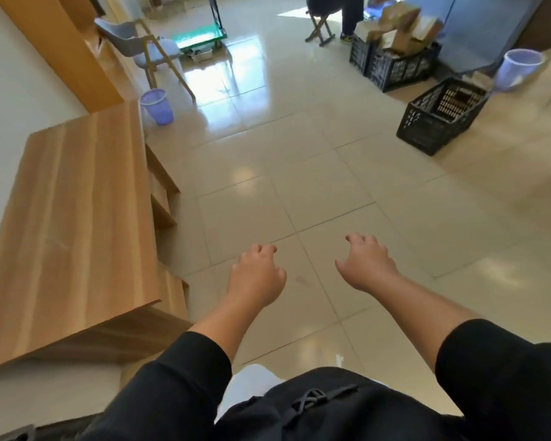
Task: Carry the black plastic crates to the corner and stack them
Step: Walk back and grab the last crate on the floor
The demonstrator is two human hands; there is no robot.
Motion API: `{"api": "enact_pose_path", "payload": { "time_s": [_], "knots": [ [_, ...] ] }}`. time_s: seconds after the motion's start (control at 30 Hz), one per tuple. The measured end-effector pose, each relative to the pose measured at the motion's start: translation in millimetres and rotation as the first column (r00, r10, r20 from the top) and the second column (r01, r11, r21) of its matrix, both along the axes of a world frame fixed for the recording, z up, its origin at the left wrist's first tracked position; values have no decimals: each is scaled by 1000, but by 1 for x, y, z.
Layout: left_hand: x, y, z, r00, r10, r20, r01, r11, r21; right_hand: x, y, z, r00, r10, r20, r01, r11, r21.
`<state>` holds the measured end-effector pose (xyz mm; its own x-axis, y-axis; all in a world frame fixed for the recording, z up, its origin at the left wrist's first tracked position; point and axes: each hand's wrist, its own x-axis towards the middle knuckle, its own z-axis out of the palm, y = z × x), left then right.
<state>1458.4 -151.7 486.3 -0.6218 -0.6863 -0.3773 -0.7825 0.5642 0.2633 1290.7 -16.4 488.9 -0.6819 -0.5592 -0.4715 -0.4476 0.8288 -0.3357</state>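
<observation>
Both hands are held out over the pale tiled floor (299,173) in the lower middle of the frame, and nothing is held in either. The left hand (256,275) is seen from the back with its fingers loosely curled downward; the right hand (365,261) is likewise relaxed, its fingers bent slightly and its thumb spread toward the centre. Black sleeves are seen on both forearms, reaching in from the bottom edge. The black plastic crates are found well apart from the hands, in the upper right of the frame: an empty crate (439,122) is set on the floor at an angle, and farther back, toward the top right, a loaded crate (398,66) is filled with cardboard boxes (401,23). A pale purple bin (519,68) is seen just to the right of the empty crate, blurred at the frame's right edge. Along the left side a wooden desk (77,218) is placed against the wall, and beyond it, in the upper left, a purple wastebasket (157,106) stands on the floor beside a grey chair (140,43) with wooden legs. At the top centre a green cart (204,36) is parked, and at the top right of centre the legs of a seated person (347,14) are visible on a folding stool (318,27).
</observation>
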Motion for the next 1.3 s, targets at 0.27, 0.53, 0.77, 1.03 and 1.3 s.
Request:
{"api": "enact_pose_path", "payload": {
  "time_s": [0.27,0.53,0.77,1.03,1.3],
  "knots": [
    [-139,-31,-13,977,-210,27,209,977,43,-107,2,-19,971,-236,40,235,971,34],
    [-288,-127,-19,942,-336,-7,336,939,75,-242,-67,-20,908,-419,15,417,906,73],
    [-422,-198,-20,889,-457,-24,457,884,102,-339,-110,-19,808,-589,27,588,808,49],
    [-594,-198,-28,789,-614,6,612,787,78,-480,-101,-32,731,-682,25,681,731,45],
    [-761,-176,-15,774,-628,78,627,778,43,-658,-78,-24,789,-614,11,611,788,77]
  ]
}}
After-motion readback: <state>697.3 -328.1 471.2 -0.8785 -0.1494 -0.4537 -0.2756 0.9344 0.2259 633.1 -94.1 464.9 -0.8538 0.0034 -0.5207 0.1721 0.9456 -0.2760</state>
